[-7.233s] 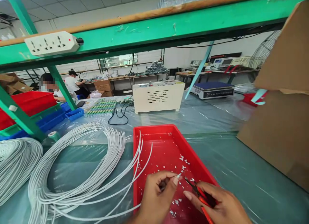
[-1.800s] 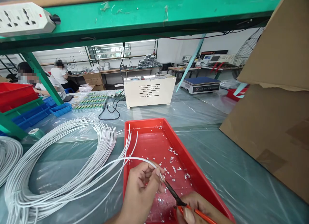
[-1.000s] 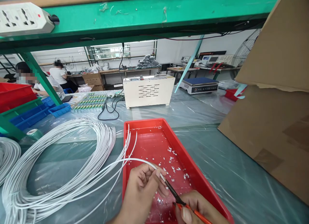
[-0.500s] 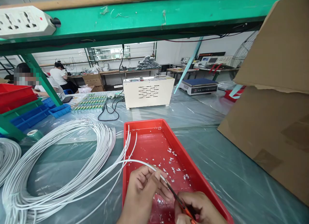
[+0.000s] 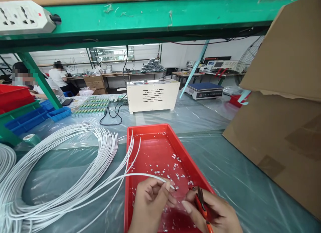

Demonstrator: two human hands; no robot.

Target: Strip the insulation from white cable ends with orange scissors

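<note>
Pinching a white wire (image 5: 140,175) near its tip, left hand (image 5: 150,206); right hand (image 5: 213,213) grips cutters (image 5: 200,203) — both over the red tray (image 5: 150,149).

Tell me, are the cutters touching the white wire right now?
Apart. The head view shows the cutters in the right hand, with red tray visible between them and the wire.

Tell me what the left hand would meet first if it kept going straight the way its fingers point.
The left hand pinches a white cable and points right, toward the right hand holding red-handled cutters. It would probably meet those fingers first, over the red tray; depth is unclear.
</note>
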